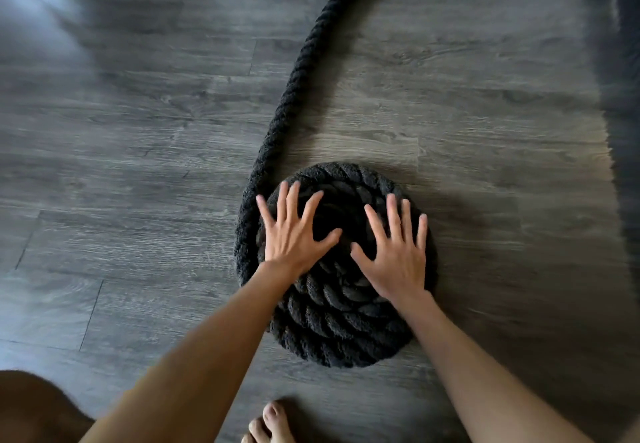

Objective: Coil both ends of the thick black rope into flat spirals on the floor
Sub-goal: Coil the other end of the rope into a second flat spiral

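Note:
A thick black twisted rope lies wound into a flat spiral [341, 318] on the grey wood floor, a little right of centre. Its free length [300, 72] leaves the spiral's left side and runs up to the top edge of the view. My left hand [294, 234] lies flat on the spiral's upper left with fingers spread. Flat too, my right hand [394, 252] presses on the upper right part, fingers straight and apart. Both palms cover the spiral's centre.
Grey wood-look planks [138, 165] stretch all around the spiral. Another blurred dark stretch of rope [623, 103] runs down the right edge. My bare toes [270, 425] show at the bottom, and a knee [31, 408] at the bottom left.

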